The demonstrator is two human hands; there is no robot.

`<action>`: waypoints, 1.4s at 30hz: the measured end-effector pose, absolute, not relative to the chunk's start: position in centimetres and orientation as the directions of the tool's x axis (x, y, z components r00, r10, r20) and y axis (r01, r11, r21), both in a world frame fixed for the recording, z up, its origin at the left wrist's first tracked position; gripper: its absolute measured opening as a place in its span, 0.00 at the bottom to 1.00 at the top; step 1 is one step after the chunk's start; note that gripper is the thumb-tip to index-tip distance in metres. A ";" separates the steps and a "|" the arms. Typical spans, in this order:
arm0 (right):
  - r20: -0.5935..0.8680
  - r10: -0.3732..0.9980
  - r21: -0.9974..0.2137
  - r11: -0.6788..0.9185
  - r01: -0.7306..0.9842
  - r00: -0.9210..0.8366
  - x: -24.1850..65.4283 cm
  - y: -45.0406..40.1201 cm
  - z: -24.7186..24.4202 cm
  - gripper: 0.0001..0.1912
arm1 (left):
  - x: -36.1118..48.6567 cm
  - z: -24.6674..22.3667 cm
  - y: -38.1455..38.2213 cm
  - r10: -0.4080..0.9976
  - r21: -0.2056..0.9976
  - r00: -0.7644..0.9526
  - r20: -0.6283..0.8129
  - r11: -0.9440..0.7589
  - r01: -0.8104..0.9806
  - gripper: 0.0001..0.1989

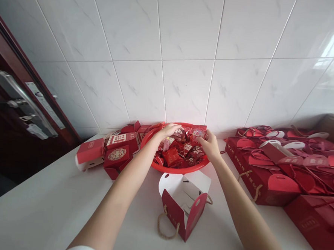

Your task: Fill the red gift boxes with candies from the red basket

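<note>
A round red basin [178, 170] full of small wrapped packets stands against the tiled wall. My left hand [169, 130] reaches over its left back part, fingers bent down at the packets; what its fingertips touch is hidden. At the basin's right side, my right hand [209, 144] pinches a red printed packet [199, 132] between thumb and fingers. In front of the basin sits an open red gift box [178, 212] with a white inside, raised flaps and rope handles. Its visible inside holds nothing.
Several closed red boxes [118, 158] stand left of the basin. Many more red boxes [268, 184] with cords fill the right side of the white table [51, 204]. A dark door [19, 131] with a metal handle is at the left.
</note>
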State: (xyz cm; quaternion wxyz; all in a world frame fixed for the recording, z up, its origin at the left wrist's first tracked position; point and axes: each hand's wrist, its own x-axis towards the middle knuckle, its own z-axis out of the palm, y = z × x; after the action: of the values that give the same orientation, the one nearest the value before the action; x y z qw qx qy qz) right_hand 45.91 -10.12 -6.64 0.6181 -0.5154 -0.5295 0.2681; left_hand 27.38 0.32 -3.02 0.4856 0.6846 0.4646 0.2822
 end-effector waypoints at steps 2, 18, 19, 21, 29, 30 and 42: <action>0.383 0.876 -0.918 0.324 0.229 0.293 46.0 -10.1 -6.7 0.10 | 27.4 -3.0 0.3 0.903 0.924 0.428 -0.049 -0.122 0.363 0.08; 0.370 0.869 -0.924 0.306 0.229 0.328 46.0 -9.9 -6.8 0.09 | 30.1 -3.9 -2.2 0.674 0.384 0.734 -0.078 -0.659 0.646 0.18; 0.367 0.870 -0.926 0.305 0.223 0.331 46.0 -9.9 -6.8 0.09 | 30.4 -4.0 -2.3 0.673 0.284 0.732 -0.107 -0.685 0.671 0.18; 0.359 0.871 -0.929 0.301 0.213 0.334 46.0 -9.9 -6.8 0.10 | 31.0 -4.1 -2.5 0.690 0.130 0.705 -0.163 -0.693 0.709 0.16; 0.364 0.871 -0.930 0.319 0.184 0.330 46.1 -9.8 -7.0 0.10 | 32.7 -4.1 -3.8 0.746 -0.181 0.616 -0.253 -0.662 0.727 0.28; 0.365 0.870 -0.929 0.321 0.183 0.330 46.1 -9.8 -7.1 0.10 | 32.7 -4.2 -4.0 0.747 -0.193 0.616 -0.250 -0.662 0.725 0.27; 0.386 0.863 -0.920 0.334 0.205 0.325 46.2 -9.7 -7.2 0.09 | 32.7 -5.5 -3.9 0.714 -0.335 0.700 0.006 -0.658 0.674 0.18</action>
State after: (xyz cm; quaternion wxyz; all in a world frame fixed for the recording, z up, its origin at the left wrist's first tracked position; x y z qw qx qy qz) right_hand 46.16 -9.69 -7.20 0.6306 -0.5147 -0.5190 0.2611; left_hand 32.69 -3.91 -5.53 -0.1581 0.9082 0.3823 -0.0631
